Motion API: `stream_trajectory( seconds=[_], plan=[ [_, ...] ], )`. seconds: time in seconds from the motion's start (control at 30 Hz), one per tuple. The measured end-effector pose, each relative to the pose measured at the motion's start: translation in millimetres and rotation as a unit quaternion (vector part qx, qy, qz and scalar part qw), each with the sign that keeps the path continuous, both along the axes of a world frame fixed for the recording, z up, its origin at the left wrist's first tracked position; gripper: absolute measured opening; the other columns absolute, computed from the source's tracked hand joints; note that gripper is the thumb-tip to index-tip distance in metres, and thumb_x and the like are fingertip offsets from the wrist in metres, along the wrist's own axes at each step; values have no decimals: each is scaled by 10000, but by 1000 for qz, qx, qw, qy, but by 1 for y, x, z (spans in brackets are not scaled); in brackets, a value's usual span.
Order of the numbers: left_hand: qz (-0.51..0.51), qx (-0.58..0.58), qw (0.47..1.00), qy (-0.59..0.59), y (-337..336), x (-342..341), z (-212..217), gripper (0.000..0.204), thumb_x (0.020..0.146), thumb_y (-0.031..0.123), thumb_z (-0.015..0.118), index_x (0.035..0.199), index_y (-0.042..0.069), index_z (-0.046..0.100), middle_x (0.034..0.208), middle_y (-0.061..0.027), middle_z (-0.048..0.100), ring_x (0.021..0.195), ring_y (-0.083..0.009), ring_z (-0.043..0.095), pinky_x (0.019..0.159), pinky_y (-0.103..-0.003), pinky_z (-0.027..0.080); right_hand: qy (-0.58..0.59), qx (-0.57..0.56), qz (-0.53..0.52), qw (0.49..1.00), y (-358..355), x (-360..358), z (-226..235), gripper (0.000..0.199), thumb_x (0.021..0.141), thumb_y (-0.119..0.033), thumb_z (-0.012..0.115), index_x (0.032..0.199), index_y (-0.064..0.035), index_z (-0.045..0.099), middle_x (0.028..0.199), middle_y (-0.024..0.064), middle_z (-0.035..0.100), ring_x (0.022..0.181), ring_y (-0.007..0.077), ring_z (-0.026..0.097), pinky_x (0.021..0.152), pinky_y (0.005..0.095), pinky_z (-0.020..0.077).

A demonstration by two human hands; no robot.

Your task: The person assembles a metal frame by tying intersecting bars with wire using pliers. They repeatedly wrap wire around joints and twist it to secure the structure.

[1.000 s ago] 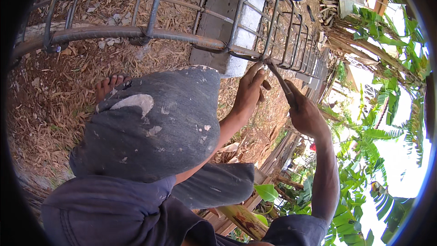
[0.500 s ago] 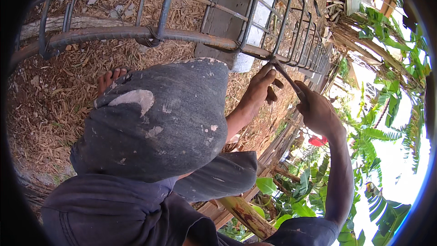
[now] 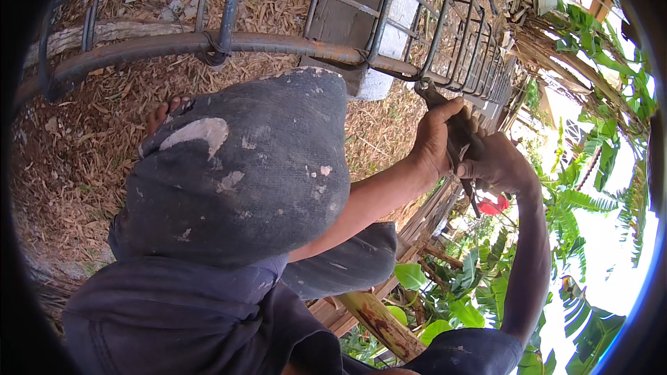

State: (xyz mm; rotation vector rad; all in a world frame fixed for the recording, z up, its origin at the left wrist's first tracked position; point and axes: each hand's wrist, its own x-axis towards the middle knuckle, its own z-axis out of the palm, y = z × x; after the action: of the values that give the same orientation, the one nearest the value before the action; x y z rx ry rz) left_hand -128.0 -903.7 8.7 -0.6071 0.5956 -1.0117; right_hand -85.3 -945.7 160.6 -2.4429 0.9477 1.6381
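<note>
Beside the steel cage (image 3: 389,55), both hands — left (image 3: 434,142), right (image 3: 497,163) — grip pincers (image 3: 451,121) on a wire tie; a slip could pinch fingers.

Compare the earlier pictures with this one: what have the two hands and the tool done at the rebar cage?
Both hands, left hand and right hand, have closed together on the pincers, now biting at a rebar cage joint. The raised knee and concrete block stay put.

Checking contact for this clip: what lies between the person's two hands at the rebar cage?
In the head view, a dark metal pincer tool lies between left hand and right hand; both grip it, its head at the rusty steel rebar cage.
</note>
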Motion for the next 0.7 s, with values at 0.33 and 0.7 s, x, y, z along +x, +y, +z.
stream_trajectory(
  seconds=[0.33,0.7],
  plan=[
    [44,65,965,249,-30,51,38,144,841,180,565,846,52,500,760,-87,571,748,-271,618,790,-413,559,-200,-229,667,680,-41,1,9,264,833,-83,582,1093,-120,602,827,31,502,770,221,525,679,362,418],
    [39,160,986,37,-23,35,22,208,897,256,625,883,77,520,880,-93,583,888,-217,569,954,-394,421,-198,-108,434,872,-72,9,0,186,865,-114,643,1049,-136,660,824,85,599,793,289,618,689,433,496]
  ],
)
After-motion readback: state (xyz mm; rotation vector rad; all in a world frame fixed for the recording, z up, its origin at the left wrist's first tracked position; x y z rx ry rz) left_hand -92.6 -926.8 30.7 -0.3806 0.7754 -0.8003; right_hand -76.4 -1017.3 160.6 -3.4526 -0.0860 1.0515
